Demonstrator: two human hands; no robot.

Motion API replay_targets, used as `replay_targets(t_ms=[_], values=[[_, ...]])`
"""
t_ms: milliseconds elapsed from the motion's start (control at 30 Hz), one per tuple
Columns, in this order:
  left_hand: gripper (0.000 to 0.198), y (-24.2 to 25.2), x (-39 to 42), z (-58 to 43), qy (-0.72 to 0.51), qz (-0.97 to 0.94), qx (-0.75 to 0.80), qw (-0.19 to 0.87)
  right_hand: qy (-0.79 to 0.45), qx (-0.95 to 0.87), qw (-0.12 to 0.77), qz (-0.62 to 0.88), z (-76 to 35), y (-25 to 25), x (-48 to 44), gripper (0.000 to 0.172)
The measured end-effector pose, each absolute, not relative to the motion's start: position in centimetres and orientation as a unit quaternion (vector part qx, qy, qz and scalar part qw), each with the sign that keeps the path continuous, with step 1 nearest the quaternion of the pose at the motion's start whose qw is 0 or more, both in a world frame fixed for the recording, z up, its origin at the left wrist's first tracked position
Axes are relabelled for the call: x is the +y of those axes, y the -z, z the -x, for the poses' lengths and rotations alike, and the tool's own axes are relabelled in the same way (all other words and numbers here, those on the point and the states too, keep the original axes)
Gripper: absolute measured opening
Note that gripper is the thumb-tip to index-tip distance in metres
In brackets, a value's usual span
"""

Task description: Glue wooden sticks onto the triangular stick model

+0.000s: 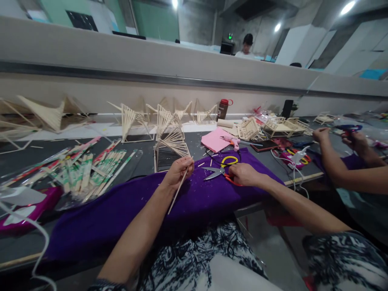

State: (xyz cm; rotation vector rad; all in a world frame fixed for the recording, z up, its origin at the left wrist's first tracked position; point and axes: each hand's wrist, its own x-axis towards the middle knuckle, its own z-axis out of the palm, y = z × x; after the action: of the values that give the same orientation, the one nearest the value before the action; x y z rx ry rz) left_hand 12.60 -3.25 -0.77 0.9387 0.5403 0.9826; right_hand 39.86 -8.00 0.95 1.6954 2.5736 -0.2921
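Observation:
My left hand (179,173) is closed in a pinch on a thin wooden stick (178,195), which slants down toward me. Over the purple cloth (127,220), my right hand (245,174) has its fingers closed at the red handle loop of a pair of scissors (216,173). The scissors' blades are spread apart and point left, toward the stick; their yellow loop lies free of my fingers. Just beyond my left hand stands a lattice model of wooden sticks (174,141). Short cut bits of stick lie on the cloth near the blades.
Bundles of wrapped sticks (87,171) lie at left. A pink glue gun (230,141) rests by pink paper (216,139). Several stick models (131,121) line the back, with a bottle (222,110). At right, a co-worker's arms (339,165) reach over the table; white cables (298,178) trail nearby.

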Motion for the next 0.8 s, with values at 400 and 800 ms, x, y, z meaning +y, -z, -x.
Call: replay_targets(t_ms=[400,800], values=[[0.025,0.7,-3.5,-12.6,-0.455,-0.417,0.261,0.742,0.647,0.548,-0.406,-0.341,-42.0,-1.2,-8.1,0.024],[0.019,-0.4,-5.8,-14.5,-0.452,-0.439,0.310,0.711,0.533,0.613,-0.523,-0.257,-39.9,0.1,-13.4,0.024]])
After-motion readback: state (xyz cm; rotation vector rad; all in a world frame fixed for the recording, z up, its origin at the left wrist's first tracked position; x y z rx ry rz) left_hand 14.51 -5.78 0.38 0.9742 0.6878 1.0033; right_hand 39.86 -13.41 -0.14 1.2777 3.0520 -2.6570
